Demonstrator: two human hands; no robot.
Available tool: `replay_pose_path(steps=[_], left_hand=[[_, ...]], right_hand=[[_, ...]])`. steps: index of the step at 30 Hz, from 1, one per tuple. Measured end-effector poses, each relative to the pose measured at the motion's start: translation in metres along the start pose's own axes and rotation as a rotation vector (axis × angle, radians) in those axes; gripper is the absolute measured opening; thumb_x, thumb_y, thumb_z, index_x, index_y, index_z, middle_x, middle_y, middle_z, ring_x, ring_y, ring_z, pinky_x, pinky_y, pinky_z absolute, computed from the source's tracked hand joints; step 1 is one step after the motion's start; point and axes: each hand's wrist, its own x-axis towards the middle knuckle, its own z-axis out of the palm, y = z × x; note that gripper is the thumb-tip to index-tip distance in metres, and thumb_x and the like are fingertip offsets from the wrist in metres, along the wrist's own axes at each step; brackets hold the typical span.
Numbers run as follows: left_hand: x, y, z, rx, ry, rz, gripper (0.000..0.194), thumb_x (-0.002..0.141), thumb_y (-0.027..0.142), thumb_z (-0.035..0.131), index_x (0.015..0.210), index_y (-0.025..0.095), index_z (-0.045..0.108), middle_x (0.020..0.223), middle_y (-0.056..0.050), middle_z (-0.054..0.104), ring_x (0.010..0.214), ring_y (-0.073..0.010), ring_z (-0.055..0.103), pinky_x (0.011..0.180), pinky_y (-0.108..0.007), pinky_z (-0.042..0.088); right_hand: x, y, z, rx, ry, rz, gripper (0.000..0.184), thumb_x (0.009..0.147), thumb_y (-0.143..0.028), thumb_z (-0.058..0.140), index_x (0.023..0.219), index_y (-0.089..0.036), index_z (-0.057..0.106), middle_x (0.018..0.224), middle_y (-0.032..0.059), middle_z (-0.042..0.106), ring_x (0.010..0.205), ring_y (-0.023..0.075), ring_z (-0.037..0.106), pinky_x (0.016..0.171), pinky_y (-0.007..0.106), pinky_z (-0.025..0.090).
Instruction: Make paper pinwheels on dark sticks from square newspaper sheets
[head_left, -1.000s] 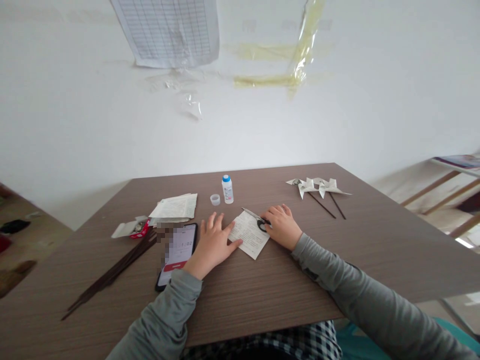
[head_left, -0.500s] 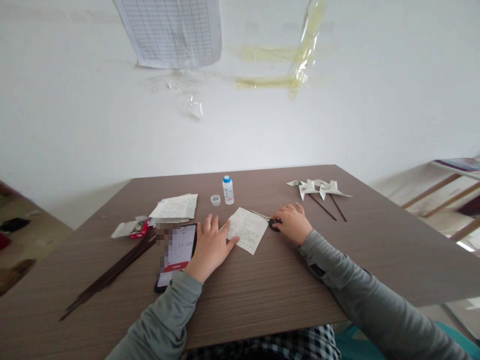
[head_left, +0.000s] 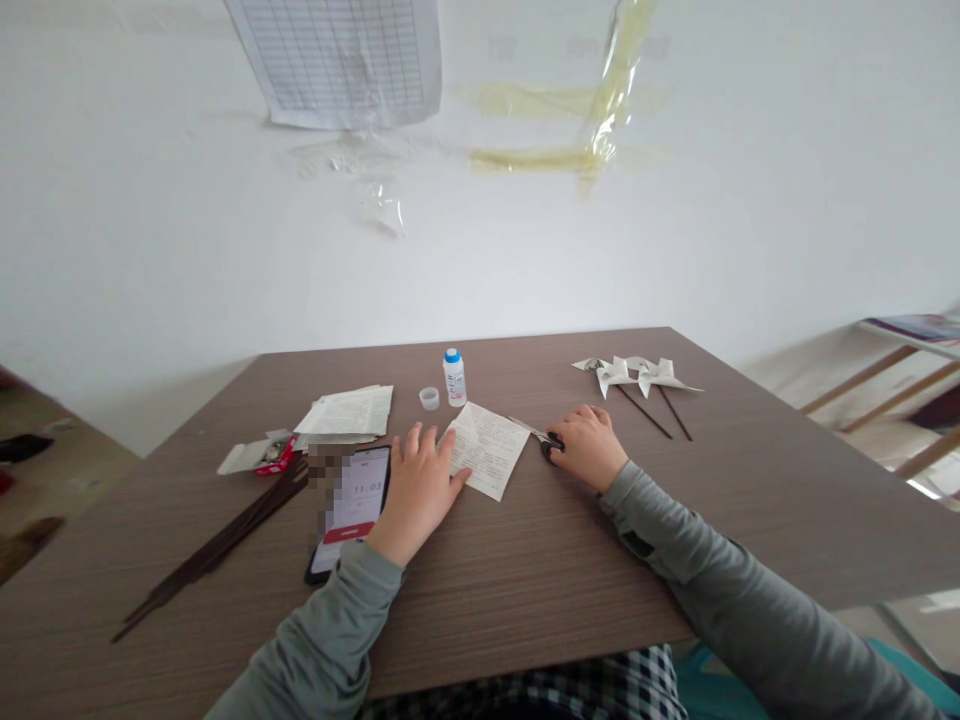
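A square sheet of printed paper [head_left: 491, 450] lies flat on the brown table. My left hand [head_left: 421, 485] rests at its left edge with fingers spread, thumb touching the paper. On the other side, my right hand [head_left: 587, 445] has its fingers curled round the black handles of the scissors [head_left: 553, 443], whose blades point left towards the sheet's upper right corner. Beyond the paper stand a white bottle [head_left: 454, 378] with a blue cap and a small clear plastic cup [head_left: 429, 399]. Left of my left hand lies a phone [head_left: 351, 510] showing a timer.
A stack of printed sheets [head_left: 346, 415], an open red box [head_left: 276, 455] and a bundle of dark sticks [head_left: 214, 545] lie on the left. Paper pinwheels [head_left: 636, 375] on sticks lie at the back right. The white wall [head_left: 525, 260] borders the table's far edge.
The sheet has turned slightly and shifted left, so its right edge is now apart from the scissors' handles. Both hands stay in nearly the same places.
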Motion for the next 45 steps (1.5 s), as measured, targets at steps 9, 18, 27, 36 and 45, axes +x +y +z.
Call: replay_pose_path(steps=[9,18,27,36,45], left_hand=[[0.005,-0.004,0.007,-0.14,0.083,0.129,0.032,0.111,0.029,0.074,0.138,0.031,0.091,0.165,-0.013,0.074,0.166,-0.0443,0.053,0.141,-0.068,0.04],[0.006,-0.004,0.002,-0.29,-0.1,0.176,0.028,0.106,0.026,0.085,0.132,0.033,0.092,0.152,-0.009,0.085,0.153,-0.0373,0.069,0.145,-0.079,0.025],[0.005,-0.003,-0.002,-0.28,-0.162,0.184,0.027,0.111,0.024,0.076,0.131,0.032,0.092,0.154,-0.009,0.084,0.151,-0.0361,0.072,0.145,-0.078,0.023],[0.004,-0.003,-0.005,-0.287,-0.123,0.208,0.029,0.117,0.026,0.064,0.118,0.032,0.093,0.14,-0.007,0.089,0.137,-0.0325,0.078,0.144,-0.077,0.025],[0.006,-0.004,-0.002,-0.26,-0.081,0.21,0.025,0.115,0.021,0.066,0.115,0.026,0.09,0.133,-0.01,0.09,0.13,-0.0324,0.082,0.142,-0.074,0.033]], right_hand=[[-0.003,0.0,-0.002,-0.042,-0.036,-0.001,0.034,0.109,-0.027,0.063,0.124,-0.019,0.093,0.134,0.0223,0.087,0.139,0.042,0.065,0.115,0.053,0.045],[-0.001,0.005,-0.004,0.008,0.006,0.02,0.041,0.108,-0.024,0.066,0.141,-0.018,0.09,0.133,0.0178,0.09,0.141,0.0414,0.066,0.111,0.049,0.045],[-0.003,0.004,-0.003,-0.043,-0.005,0.05,0.04,0.112,-0.023,0.061,0.138,-0.024,0.091,0.137,0.0182,0.088,0.136,0.0404,0.072,0.106,0.047,0.045],[-0.001,0.007,-0.002,0.135,0.049,0.073,0.043,0.111,-0.024,0.063,0.144,-0.026,0.089,0.134,0.0137,0.09,0.125,0.0328,0.082,0.108,0.043,0.049],[0.009,0.019,0.017,0.488,0.125,0.067,0.05,0.093,-0.028,0.085,0.142,-0.034,0.091,0.13,0.0067,0.093,0.123,0.0325,0.086,0.115,0.047,0.056]])
